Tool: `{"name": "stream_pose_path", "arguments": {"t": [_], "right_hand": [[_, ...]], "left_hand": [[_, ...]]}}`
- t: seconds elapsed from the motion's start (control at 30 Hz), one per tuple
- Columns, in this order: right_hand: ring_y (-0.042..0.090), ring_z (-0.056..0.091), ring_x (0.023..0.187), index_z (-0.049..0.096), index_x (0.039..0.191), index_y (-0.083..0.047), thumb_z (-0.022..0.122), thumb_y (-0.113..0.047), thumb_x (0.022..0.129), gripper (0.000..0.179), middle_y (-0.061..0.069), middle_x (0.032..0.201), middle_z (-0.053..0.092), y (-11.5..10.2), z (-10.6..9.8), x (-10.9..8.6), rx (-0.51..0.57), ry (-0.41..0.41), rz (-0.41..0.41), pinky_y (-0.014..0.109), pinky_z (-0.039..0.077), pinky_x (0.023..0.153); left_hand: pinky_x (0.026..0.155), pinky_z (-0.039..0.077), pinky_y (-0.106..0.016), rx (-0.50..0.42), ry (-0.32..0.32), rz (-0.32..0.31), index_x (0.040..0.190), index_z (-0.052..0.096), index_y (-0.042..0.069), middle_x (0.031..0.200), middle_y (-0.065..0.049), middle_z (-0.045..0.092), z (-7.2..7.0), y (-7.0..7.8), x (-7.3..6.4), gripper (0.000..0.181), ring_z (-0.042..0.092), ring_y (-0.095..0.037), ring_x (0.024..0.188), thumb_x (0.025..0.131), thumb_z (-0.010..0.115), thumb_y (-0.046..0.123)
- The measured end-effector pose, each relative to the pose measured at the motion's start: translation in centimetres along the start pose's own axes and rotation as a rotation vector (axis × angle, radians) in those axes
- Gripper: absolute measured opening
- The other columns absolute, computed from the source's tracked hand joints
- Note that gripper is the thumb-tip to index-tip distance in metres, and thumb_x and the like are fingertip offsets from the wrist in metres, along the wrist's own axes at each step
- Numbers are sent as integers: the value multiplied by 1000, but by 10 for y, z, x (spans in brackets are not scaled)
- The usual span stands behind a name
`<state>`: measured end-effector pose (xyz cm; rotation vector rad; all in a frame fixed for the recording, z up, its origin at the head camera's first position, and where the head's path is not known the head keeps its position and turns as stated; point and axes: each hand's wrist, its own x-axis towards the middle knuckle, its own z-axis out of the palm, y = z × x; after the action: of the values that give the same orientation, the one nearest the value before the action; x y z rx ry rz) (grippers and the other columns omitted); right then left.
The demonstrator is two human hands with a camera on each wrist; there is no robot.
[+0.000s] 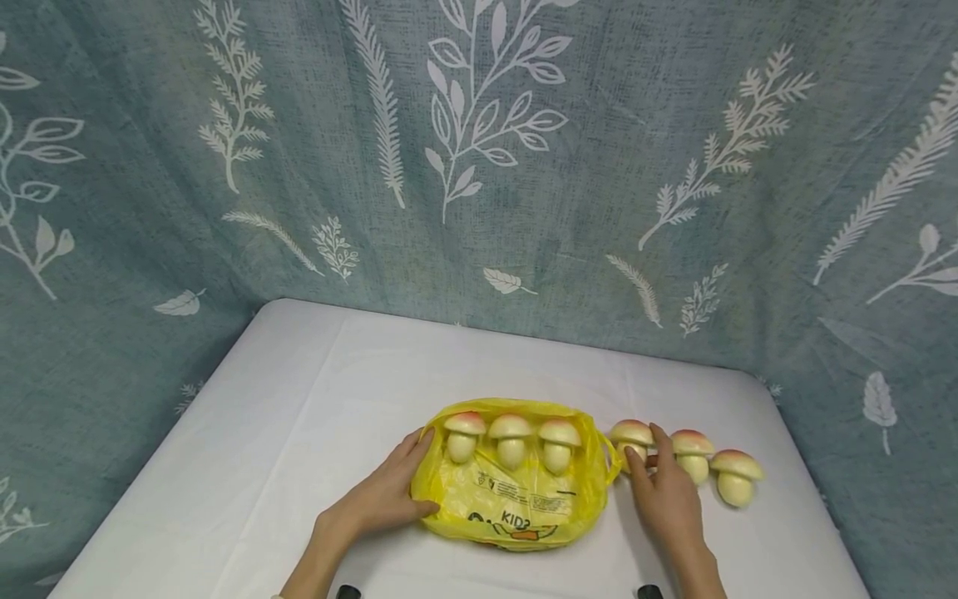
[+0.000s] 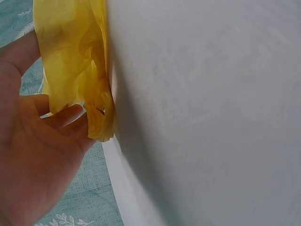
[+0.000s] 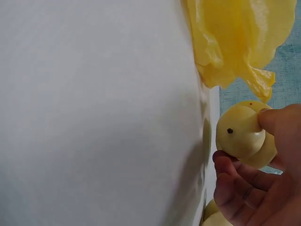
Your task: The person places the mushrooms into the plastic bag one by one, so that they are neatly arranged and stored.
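Note:
A yellow plastic bag (image 1: pixel 516 532) lies open-mouthed on the table, printed with dark lettering. Three toy mushrooms, the middle one (image 1: pixel 512 441) among them, sit in a row in its mouth. My left hand (image 1: pixel 385 495) holds the bag's left side, thumb near the front and fingers farther back; its fingers curl about the yellow plastic (image 2: pixel 70 56) in the left wrist view. Just right of the bag, my right hand (image 1: pixel 669 499) pinches another mushroom (image 1: pixel 631 432) between thumb and fingers. In the right wrist view that mushroom (image 3: pixel 242 134) shows its stem end with a dark dot.
Two more mushrooms, one (image 1: pixel 692 441) beside my right hand and another (image 1: pixel 737 478) farther right, lie on the white-covered table (image 1: pixel 359 358). A patterned teal curtain (image 1: pixel 524 274) hangs behind and at both sides. A bag handle (image 1: pixel 609 457) sticks out near the pinched mushroom.

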<state>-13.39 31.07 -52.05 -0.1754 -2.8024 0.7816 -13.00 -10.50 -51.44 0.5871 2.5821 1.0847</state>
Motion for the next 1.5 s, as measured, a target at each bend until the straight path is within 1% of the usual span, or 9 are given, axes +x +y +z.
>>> {"name": "stream_pose_path", "arguments": {"t": [0.23, 0.47, 0.63, 0.83, 0.97, 1.07, 1.27, 1.5], "right_hand": [[29, 68, 75, 36, 150, -7, 50, -45, 102, 63, 20, 102, 68, -3, -7, -2, 28, 50, 42, 50, 51, 65], [22, 67, 67, 39, 147, -4, 56, -39, 100, 60, 15, 94, 70, -4, -13, -7, 54, 109, 28, 42, 50, 60], [19, 66, 65, 41, 145, -3, 56, -40, 100, 60, 14, 92, 70, -9, -16, -10, 71, 137, 40, 38, 49, 58], [13, 63, 63, 45, 144, -9, 59, -40, 99, 57, 9, 89, 70, -18, -19, -15, 93, 182, 63, 28, 46, 56], [15, 62, 65, 47, 144, -10, 61, -38, 98, 55, 9, 89, 71, -26, -21, -19, 107, 208, 52, 27, 47, 55], [16, 63, 66, 47, 143, -10, 62, -37, 98, 55, 11, 90, 72, -33, -21, -21, 120, 214, 42, 27, 48, 56], [13, 62, 65, 48, 142, -12, 65, -35, 96, 55, 10, 91, 72, -43, -17, -27, 131, 206, 38, 25, 48, 56], [13, 62, 67, 47, 143, -12, 65, -37, 96, 56, 9, 91, 72, -63, -13, -38, 158, 155, 42, 26, 49, 58]], "left_hand": [[116, 23, -50, 14, 11, 9, 159, 17, 5, 163, -14, 14, 1, -1, 0, 98, 18, -31, 148, 84, 75, 32], [116, 24, -49, 24, 12, 10, 159, 17, 5, 163, -13, 14, 3, -2, 0, 99, 18, -30, 148, 84, 75, 32], [116, 24, -50, 16, 12, 7, 159, 17, 5, 163, -14, 14, 2, -2, 0, 99, 18, -31, 148, 83, 76, 30], [116, 25, -50, 15, 11, 11, 158, 17, 4, 163, -14, 15, 2, -2, 1, 99, 19, -31, 147, 83, 76, 30], [115, 25, -50, 11, 12, 17, 158, 18, 3, 163, -14, 15, 2, -2, 1, 99, 20, -31, 147, 83, 76, 30], [116, 25, -50, 10, 12, 17, 158, 18, 3, 163, -14, 15, 2, -2, 0, 98, 19, -31, 147, 83, 76, 30], [115, 25, -51, 11, 15, 25, 158, 18, 2, 162, -16, 15, 1, -2, 0, 98, 20, -32, 147, 83, 76, 29], [116, 25, -50, 17, 13, 19, 158, 18, 3, 163, -14, 15, 0, -1, 0, 98, 20, -31, 147, 83, 76, 29]]}}
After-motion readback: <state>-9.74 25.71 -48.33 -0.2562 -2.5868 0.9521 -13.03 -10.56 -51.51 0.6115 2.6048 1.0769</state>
